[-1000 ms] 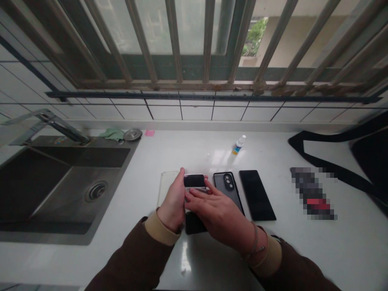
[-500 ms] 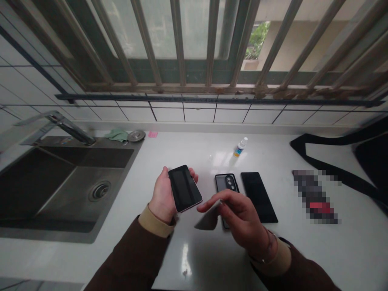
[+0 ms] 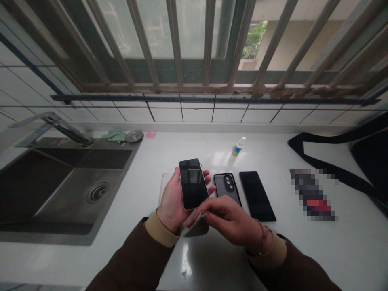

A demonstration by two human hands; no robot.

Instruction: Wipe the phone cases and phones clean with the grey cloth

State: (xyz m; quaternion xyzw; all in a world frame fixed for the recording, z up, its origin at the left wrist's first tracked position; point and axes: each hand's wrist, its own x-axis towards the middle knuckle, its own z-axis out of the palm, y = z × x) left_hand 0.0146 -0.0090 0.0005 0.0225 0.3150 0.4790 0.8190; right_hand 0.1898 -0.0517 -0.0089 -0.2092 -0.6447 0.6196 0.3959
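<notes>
My left hand [image 3: 171, 202] holds a smartphone [image 3: 193, 182], its dark screen facing up and its fingers along the right edge. Pinched in my right hand [image 3: 230, 220] is a grey cloth [image 3: 197, 228], which hangs just below the phone's lower end. To the right, on the counter, lies a black phone case [image 3: 227, 188] with a camera cutout, partly covered by my right hand. Beside it rests a larger black phone [image 3: 257, 196]. A clear case [image 3: 164, 184] shows in part behind my left hand.
A small spray bottle [image 3: 239, 146] stands on the white counter [image 3: 136, 226] toward the wall. At left is a steel sink [image 3: 77, 194] with a faucet [image 3: 65, 127], a green cloth [image 3: 114, 136] and a drain lid [image 3: 134, 136]. A black strap [image 3: 327, 155] lies at right.
My left hand has moved right and slightly up with the phone, turning it more upright. The right hand has brought the cloth left, closer under the phone. The clear case has come into sight.
</notes>
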